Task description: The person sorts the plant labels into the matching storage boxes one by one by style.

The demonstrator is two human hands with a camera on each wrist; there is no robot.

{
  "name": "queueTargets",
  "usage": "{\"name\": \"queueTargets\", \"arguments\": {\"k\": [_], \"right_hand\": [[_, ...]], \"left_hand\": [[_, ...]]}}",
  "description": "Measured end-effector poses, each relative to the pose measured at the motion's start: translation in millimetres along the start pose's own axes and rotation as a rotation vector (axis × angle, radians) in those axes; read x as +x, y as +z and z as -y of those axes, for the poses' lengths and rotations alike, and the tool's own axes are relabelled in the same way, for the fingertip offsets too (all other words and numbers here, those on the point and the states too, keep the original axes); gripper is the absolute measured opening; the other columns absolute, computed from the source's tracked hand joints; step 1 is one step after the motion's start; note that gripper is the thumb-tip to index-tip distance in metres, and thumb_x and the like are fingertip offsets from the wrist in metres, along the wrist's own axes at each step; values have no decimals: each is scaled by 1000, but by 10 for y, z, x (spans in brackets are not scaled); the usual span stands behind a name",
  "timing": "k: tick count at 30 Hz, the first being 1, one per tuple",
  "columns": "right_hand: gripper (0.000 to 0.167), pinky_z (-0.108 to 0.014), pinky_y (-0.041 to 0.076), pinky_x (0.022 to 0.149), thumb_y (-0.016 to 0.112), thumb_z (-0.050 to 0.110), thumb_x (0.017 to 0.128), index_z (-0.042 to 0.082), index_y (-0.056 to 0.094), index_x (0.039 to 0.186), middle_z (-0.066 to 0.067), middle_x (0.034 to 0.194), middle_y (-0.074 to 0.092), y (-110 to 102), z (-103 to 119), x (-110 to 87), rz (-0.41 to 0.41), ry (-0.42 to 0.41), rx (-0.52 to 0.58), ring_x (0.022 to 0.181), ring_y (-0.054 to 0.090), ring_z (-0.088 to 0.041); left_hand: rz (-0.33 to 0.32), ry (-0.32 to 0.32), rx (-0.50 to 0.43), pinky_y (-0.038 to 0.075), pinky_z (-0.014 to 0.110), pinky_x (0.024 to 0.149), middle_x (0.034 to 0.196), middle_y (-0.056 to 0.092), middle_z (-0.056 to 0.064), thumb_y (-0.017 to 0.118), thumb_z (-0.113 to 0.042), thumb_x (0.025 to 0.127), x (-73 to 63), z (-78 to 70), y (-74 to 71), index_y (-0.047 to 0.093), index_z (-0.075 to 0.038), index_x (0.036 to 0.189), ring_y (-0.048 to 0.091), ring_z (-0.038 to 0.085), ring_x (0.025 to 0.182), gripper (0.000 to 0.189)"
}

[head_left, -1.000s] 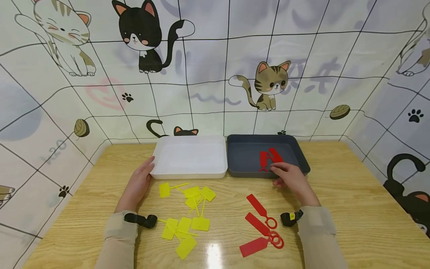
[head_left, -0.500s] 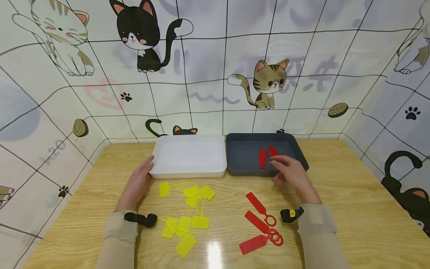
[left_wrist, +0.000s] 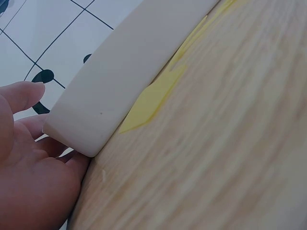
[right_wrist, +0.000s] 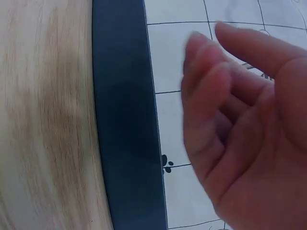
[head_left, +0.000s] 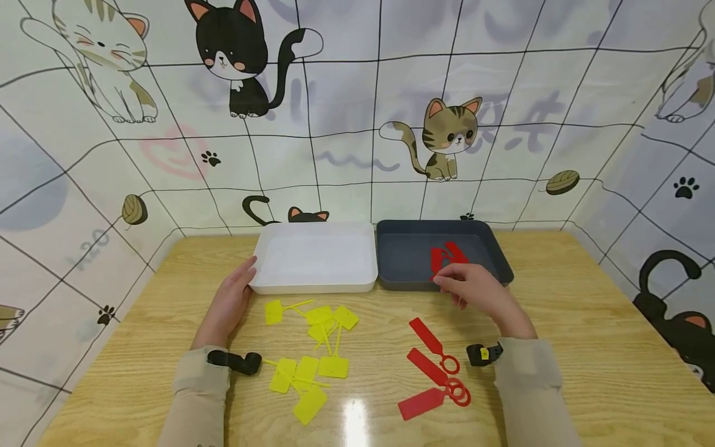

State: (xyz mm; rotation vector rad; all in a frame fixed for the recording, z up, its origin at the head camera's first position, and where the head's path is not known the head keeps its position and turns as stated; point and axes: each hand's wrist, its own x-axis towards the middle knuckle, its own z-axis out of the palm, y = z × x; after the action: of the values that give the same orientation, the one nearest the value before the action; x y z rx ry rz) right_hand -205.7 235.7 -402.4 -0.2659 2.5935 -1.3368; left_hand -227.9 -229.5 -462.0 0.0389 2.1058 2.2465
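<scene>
My left hand [head_left: 228, 304] rests with its fingers against the left end of the white tray [head_left: 313, 289]. In the left wrist view, the fingers [left_wrist: 33, 125] lie at the tray's corner and the thumb stands apart. My right hand [head_left: 475, 288] hovers over the front rim of the dark grey tray [head_left: 404, 248], its fingers loosely bent. The right wrist view shows nothing between thumb and fingers. Red plastic tags [head_left: 456, 251] lie in the dark tray right by the fingertips, partly hidden by the hand.
Three red tags with ring ends [head_left: 427, 367] lie on the wooden table [head_left: 581, 347] before the dark tray. Several yellow flag-shaped tags with thin stems [head_left: 333, 367] are scattered before the white tray. A cat-print cloth [head_left: 346, 124] rises behind both trays.
My right hand first drew back a little from the red tags, then shifted left along the dark tray's front rim. The left hand stays at the white tray.
</scene>
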Motion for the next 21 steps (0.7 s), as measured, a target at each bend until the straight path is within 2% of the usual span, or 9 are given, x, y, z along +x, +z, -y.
{"name": "queueTargets", "arguments": {"k": [5, 12, 17, 21], "right_hand": [[28, -37, 49, 58, 59, 25, 87, 4, 60, 105, -15, 80, 60, 89, -4, 16, 108, -11, -88, 63, 56, -29], [26, -35, 48, 59, 60, 20, 85, 4, 59, 106, -8, 82, 61, 223, 42, 47, 177, 4, -152, 64, 57, -24], [17, -30, 45, 57, 66, 21, 81, 9, 61, 92, -5, 74, 59, 319, 91, 41, 223, 62, -220, 60, 56, -20], [17, -28, 41, 52, 69, 25, 77, 12, 60, 82, -5, 61, 56, 375, 112, 30, 257, 97, -296, 51, 50, -15]], "left_hand": [[-7, -1, 23, 11, 33, 107, 148, 11, 4, 41, -32, 95, -2, 1, -2, 24, -9, 142, 10, 15, 134, 54], [1, 5, 28, 11, 34, 107, 149, 10, 5, 40, -32, 95, 22, 14, -12, 23, -9, 142, 10, 15, 134, 55], [-11, -4, 18, 11, 33, 107, 149, 11, 3, 40, -31, 95, 22, 6, 1, 24, -9, 142, 10, 14, 134, 54], [1, -3, -8, 10, 33, 107, 149, 10, 4, 40, -30, 96, 22, 9, 2, 23, -8, 142, 9, 14, 134, 54]]}}
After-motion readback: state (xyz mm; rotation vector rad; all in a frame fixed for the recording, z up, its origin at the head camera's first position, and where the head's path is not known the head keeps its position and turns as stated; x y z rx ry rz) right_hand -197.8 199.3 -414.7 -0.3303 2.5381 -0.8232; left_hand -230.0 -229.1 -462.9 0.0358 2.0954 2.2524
